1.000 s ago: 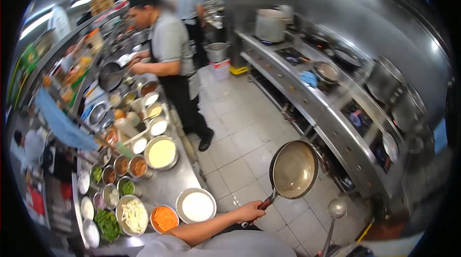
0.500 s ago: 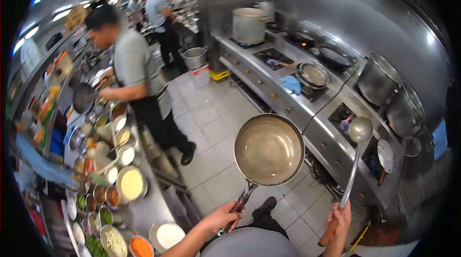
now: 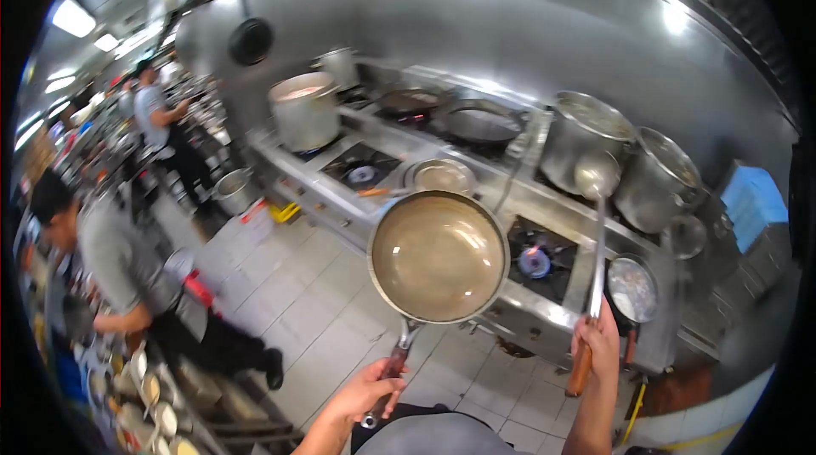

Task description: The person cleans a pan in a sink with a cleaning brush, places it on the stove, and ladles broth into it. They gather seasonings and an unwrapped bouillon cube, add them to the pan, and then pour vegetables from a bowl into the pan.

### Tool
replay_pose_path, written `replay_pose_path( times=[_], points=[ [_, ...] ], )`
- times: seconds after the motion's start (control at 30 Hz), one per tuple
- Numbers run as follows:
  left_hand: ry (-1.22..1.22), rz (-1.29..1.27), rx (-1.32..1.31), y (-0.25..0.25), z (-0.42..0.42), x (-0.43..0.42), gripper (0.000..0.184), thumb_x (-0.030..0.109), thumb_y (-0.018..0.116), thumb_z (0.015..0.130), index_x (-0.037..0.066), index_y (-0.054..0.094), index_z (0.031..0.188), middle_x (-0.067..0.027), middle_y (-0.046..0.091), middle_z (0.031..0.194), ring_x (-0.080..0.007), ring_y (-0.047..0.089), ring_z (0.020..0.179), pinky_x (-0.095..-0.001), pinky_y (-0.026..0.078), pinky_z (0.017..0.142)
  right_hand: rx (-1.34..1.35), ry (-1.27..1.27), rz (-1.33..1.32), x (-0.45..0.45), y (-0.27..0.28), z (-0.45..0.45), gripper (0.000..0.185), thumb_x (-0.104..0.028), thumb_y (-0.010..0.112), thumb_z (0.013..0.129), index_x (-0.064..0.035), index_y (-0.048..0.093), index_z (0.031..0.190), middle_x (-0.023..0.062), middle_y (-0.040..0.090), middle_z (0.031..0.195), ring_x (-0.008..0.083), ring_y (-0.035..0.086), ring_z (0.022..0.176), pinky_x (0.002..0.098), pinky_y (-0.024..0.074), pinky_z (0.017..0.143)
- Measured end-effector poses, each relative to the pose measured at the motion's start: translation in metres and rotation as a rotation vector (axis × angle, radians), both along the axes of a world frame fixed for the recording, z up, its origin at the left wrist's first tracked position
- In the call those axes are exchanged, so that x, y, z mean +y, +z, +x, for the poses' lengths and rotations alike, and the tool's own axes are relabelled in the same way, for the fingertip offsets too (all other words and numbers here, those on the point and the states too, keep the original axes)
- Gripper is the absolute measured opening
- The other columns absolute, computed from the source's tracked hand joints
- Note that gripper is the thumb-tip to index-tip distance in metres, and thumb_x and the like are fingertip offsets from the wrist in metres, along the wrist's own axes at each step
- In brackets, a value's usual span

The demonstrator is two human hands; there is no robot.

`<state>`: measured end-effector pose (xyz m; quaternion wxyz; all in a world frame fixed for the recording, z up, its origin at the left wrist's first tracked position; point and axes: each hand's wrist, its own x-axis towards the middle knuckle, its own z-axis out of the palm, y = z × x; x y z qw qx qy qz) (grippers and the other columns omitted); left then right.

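Observation:
My left hand (image 3: 367, 392) is closed round the brown handle of a frying pan (image 3: 439, 258). The pan is held out in front of me, with shiny patches across its light brown inside. In my right hand (image 3: 600, 341) is the wooden-handled end of a long metal ladle (image 3: 598, 238), its bowl pointing up and away. Beyond the pan's right side, a burner (image 3: 535, 263) on the stove shows a blue flame. A smaller pan (image 3: 631, 288) with whitish contents sits on the stove right of the ladle.
Two tall pots (image 3: 586, 119) stand at the stove's back right, a large pot (image 3: 303, 111) at its left end. Stacked pans (image 3: 442, 175) rest behind my frying pan. A co-worker (image 3: 127, 264) in grey works at the left counter; another person (image 3: 161, 115) stands farther off.
My view has swung right, from the counter of ingredient bowls toward the stove. The frying pan and ladle have come round with me, the pan now beside the stove's front edge.

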<state>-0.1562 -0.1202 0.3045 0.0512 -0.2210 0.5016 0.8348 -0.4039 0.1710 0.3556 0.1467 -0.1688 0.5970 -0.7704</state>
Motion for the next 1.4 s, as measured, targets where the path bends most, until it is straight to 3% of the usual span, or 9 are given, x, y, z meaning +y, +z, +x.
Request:
replay_pose_path(
  times=[0.27, 0.4, 0.63, 0.77, 0.87, 1.0, 1.07, 1.13, 1.4],
  points=[
    [-0.182, -0.002, 0.065, 0.02, -0.155, -0.099, 0.034, 0.005, 0.061, 0.079, -0.002, 0.047, 0.11, -0.0054, 0.052, 0.069, -0.0145, 0.051, 0.045, -0.0274, 0.043, 0.039, 0.211, -0.082, 0.045, -0.068, 0.07, -0.17, 0.067, -0.007, 0.058, 0.078, -0.0065, 0.03, 0.14, 0.0006, 0.051, 0.072, 0.0099, 0.051, 0.052, 0.0232, 0.0432, 0.046],
    [-0.331, -0.053, 0.078, 0.034, -0.239, -0.152, 0.033, 0.009, 0.062, 0.079, 0.0, 0.048, 0.108, -0.0049, 0.053, 0.069, -0.0145, 0.05, 0.045, -0.0282, 0.042, 0.039, 0.106, -0.11, 0.117, -0.114, 0.101, -0.252, 0.045, -0.008, 0.057, 0.077, -0.0043, 0.045, 0.121, 0.0009, 0.051, 0.068, 0.0116, 0.051, 0.052, 0.0245, 0.0436, 0.046],
    [-0.576, -0.01, 0.113, 0.045, -0.383, -0.217, 0.026, 0.012, 0.06, 0.082, 0.002, 0.049, 0.104, -0.004, 0.052, 0.069, -0.0125, 0.05, 0.046, -0.0258, 0.04, 0.038, 0.2, -0.347, 0.59, -0.174, 0.093, -0.366, 0.031, -0.01, 0.061, 0.069, 0.0025, 0.055, 0.097, 0.0099, 0.057, 0.08, 0.0169, 0.052, 0.065, 0.0342, 0.0425, 0.056],
    [-0.665, 0.053, 0.112, 0.037, -0.448, -0.23, 0.02, 0.012, 0.059, 0.084, 0.003, 0.049, 0.098, -0.0032, 0.052, 0.071, -0.0118, 0.051, 0.049, -0.0257, 0.04, 0.039, 0.082, -0.432, 0.722, -0.201, 0.107, -0.39, 0.028, -0.011, 0.062, 0.069, 0.0024, 0.057, 0.093, 0.0098, 0.058, 0.077, 0.017, 0.054, 0.067, 0.0319, 0.0428, 0.056],
    [-0.712, 0.152, 0.112, 0.037, -0.482, -0.231, 0.016, 0.012, 0.059, 0.086, 0.004, 0.049, 0.095, -0.0024, 0.052, 0.07, -0.0112, 0.051, 0.051, -0.0257, 0.041, 0.039, -0.01, -0.438, 0.676, -0.219, 0.116, -0.403, 0.01, -0.012, 0.062, 0.071, -0.0037, 0.056, 0.073, 0.0054, 0.054, 0.064, 0.0132, 0.05, 0.053, 0.0272, 0.0398, 0.046],
    [-0.714, 0.198, 0.11, 0.039, -0.513, -0.227, 0.012, 0.012, 0.058, 0.087, 0.006, 0.049, 0.089, -0.0015, 0.05, 0.068, -0.0104, 0.05, 0.051, -0.0241, 0.04, 0.04, -0.227, -0.408, 0.223, -0.227, 0.129, -0.42, 0.013, -0.016, 0.064, 0.073, -0.0097, 0.054, 0.069, 0.0022, 0.055, 0.064, 0.0105, 0.046, 0.046, 0.0246, 0.0399, 0.041],
    [-0.748, 0.252, 0.1, 0.035, -0.525, -0.223, 0.012, 0.011, 0.059, 0.086, 0.006, 0.048, 0.084, -0.0017, 0.05, 0.068, -0.0101, 0.049, 0.051, -0.0237, 0.039, 0.041, -0.388, -0.13, -0.266, -0.224, 0.129, -0.438, 0.018, -0.018, 0.067, 0.072, -0.0101, 0.052, 0.066, 0.0034, 0.055, 0.064, 0.0096, 0.048, 0.048, 0.0225, 0.0399, 0.04],
    [-0.717, 0.233, 0.082, 0.041, -0.529, -0.217, 0.013, 0.011, 0.059, 0.086, 0.006, 0.048, 0.081, -0.0015, 0.049, 0.067, -0.01, 0.048, 0.051, -0.0243, 0.039, 0.042, -0.399, -0.16, -0.482, -0.228, 0.13, -0.448, 0.022, -0.018, 0.065, 0.074, -0.011, 0.046, 0.065, 0.0033, 0.052, 0.063, 0.0089, 0.044, 0.044, 0.0208, 0.0359, 0.037],
    [-0.756, 0.237, 0.032, 0.056, -0.543, -0.192, 0.014, 0.012, 0.058, 0.085, 0.007, 0.05, 0.074, -0.0019, 0.053, 0.065, -0.0113, 0.052, 0.049, -0.0259, 0.043, 0.04, -0.342, -0.22, -0.598, -0.235, 0.158, -0.421, 0.021, -0.017, 0.064, 0.075, -0.01, 0.046, 0.068, 0.0041, 0.052, 0.063, 0.0105, 0.042, 0.043, 0.0215, 0.0335, 0.036]
  ],
)
